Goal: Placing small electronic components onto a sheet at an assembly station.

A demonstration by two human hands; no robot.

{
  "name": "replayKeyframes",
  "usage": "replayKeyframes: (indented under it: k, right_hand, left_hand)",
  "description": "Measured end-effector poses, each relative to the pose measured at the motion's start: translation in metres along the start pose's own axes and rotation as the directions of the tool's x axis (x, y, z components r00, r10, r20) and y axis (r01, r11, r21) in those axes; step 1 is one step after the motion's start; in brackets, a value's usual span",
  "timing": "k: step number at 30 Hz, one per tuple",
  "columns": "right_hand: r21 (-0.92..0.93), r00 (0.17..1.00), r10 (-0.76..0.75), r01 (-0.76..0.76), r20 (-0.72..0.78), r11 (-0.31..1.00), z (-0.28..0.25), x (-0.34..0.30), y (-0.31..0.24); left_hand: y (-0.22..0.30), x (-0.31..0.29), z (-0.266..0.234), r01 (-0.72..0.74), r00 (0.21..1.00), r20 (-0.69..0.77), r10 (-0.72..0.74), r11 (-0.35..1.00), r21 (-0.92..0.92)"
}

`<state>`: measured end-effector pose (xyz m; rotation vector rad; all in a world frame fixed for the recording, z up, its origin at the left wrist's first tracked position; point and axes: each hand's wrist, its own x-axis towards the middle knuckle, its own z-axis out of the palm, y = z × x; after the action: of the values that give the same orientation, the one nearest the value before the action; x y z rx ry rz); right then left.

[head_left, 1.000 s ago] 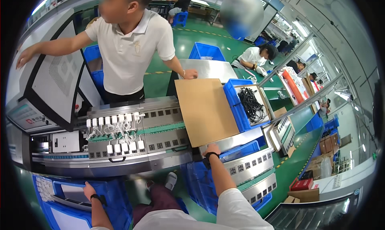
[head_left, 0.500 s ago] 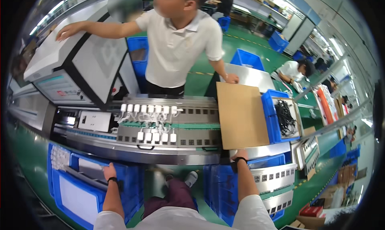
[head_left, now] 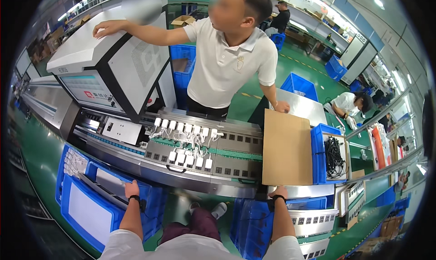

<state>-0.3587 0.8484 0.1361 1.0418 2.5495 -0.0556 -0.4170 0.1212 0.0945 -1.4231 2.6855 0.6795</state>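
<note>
My left hand (head_left: 131,188) is at the rim of a stack of blue crates (head_left: 150,198) on the lower left, its fingers bent over the edge. My right hand (head_left: 277,191) touches the front edge of the metal bench (head_left: 302,192), just below a brown cardboard sheet (head_left: 287,149); its fingertips are partly hidden. Between and beyond my hands runs a metal conveyor line (head_left: 234,164) with rows of square sockets. White plug-in chargers (head_left: 187,127) with tangled white cables stand in two rows on it. Black bands circle both my wrists.
Across the line a person in a white shirt (head_left: 236,65) rests one hand on a large white machine (head_left: 109,56), the other by the cardboard. A blue bin of black cables (head_left: 334,158) stands right. Socket panels (head_left: 313,220) lie on crates lower right. Another person sits farther right.
My view has turned, so the line and machine now sit farther right and tilted. My left hand stays at the crate; my right hand stays by the bench edge. The chargers keep their places.
</note>
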Motion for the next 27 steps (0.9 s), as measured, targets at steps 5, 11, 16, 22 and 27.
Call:
replayKeyframes:
  k: [5,11,16,22,27]
  right_hand:
    - [0.012,0.998,0.048,-0.049,0.03,0.999,-0.009,-0.002,-0.004]
    - [0.005,0.996,0.078,-0.079,0.03,0.997,-0.005,-0.002,-0.002]
    - [0.017,0.997,0.056,-0.056,0.046,0.998,-0.008,0.001,-0.001]
    - [0.038,0.995,0.068,-0.071,0.074,0.997,-0.001,0.006,0.006]
    - [0.057,0.994,0.111,-0.111,0.009,0.992,-0.02,-0.009,-0.009]
  left_hand:
    - [0.011,-0.007,-0.007,0.012,1.0,-0.002,-0.012,0.998,0.059]
    - [0.03,-0.025,-0.022,0.08,0.996,-0.037,-0.076,0.991,0.108]
    - [0.033,-0.027,-0.022,0.077,0.996,-0.06,-0.07,0.991,0.114]
    - [0.034,-0.024,-0.015,0.1,0.993,-0.075,-0.089,0.984,0.146]
    - [0.027,-0.019,-0.021,0.084,0.995,-0.071,-0.076,0.988,0.127]
